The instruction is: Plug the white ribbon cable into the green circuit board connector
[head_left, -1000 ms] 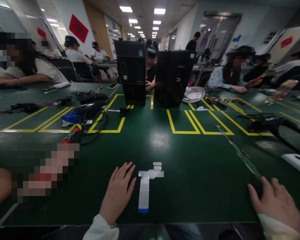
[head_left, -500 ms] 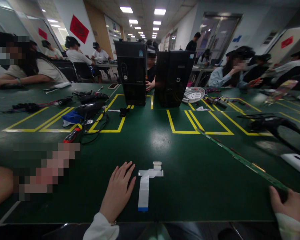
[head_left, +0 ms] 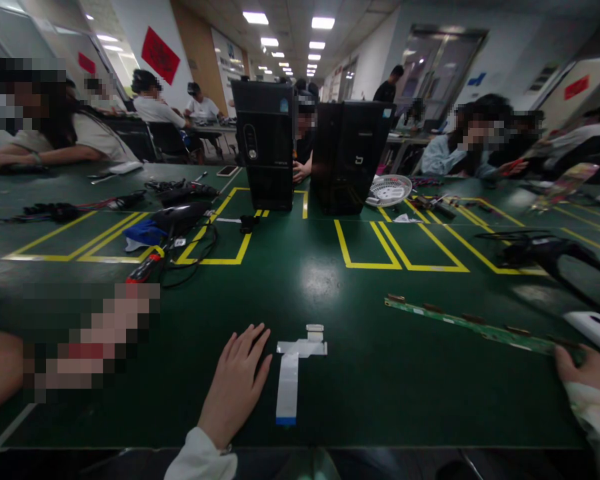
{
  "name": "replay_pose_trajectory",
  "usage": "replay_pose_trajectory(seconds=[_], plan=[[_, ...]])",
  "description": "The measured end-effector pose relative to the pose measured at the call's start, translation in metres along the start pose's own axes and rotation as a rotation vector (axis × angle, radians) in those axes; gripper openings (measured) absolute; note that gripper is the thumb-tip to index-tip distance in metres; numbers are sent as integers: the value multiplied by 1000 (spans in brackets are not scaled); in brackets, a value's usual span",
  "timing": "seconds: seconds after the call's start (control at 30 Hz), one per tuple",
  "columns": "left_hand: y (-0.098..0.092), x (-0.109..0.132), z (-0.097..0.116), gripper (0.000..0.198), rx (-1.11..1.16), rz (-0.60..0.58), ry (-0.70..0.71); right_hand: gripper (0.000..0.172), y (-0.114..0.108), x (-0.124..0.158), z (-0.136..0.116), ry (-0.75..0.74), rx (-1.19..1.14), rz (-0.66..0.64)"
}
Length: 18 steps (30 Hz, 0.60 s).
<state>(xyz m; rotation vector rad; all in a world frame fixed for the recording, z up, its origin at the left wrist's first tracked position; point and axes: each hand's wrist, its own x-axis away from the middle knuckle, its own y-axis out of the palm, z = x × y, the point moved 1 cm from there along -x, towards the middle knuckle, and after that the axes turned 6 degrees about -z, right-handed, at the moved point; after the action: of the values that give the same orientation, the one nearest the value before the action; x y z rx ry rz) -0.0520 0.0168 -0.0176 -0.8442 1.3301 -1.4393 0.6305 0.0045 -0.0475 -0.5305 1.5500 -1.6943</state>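
My left hand (head_left: 236,383) lies flat and open on the green table (head_left: 370,387), fingers stretched, just left of a white flat ribbon cable (head_left: 290,373) with a blue tip. At the far right edge my right hand (head_left: 583,373) grips the near end of a long narrow green circuit board strip (head_left: 475,325). The strip lies almost crosswise on the table, its far end pointing left.
Two black computer towers (head_left: 265,150) (head_left: 347,157) stand at the table's middle, beyond yellow tape boxes (head_left: 365,250). A red-handled tool (head_left: 145,268), cables and a dark device (head_left: 177,217) lie left. A white fan grille (head_left: 389,188) and a white object (head_left: 595,328) sit right. Several people sit around.
My right hand has slid right and swung the green strip from pointing away to lying nearly crosswise. My left hand and the ribbon cable have stayed put.
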Motion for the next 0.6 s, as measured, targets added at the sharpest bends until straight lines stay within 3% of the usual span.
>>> replay_pose_trajectory(seconds=[0.1, 0.2, 0.4, 0.6], plan=[[0, 0, 0, 47, -3, -4, -7, 76, -21, 9, -16, 90, -209, -162], [0, 0, 1, 47, -3, 0, -4, 72, -45, 19, -44, 73, -221, -194], [-1, -1, 1, 47, 6, 24, 9, 57, -61, 39, -116, -105, -186, -143], [-1, -1, 1, 46, 11, 35, 12, 56, -67, 72, -204, -240, -166, -47]])
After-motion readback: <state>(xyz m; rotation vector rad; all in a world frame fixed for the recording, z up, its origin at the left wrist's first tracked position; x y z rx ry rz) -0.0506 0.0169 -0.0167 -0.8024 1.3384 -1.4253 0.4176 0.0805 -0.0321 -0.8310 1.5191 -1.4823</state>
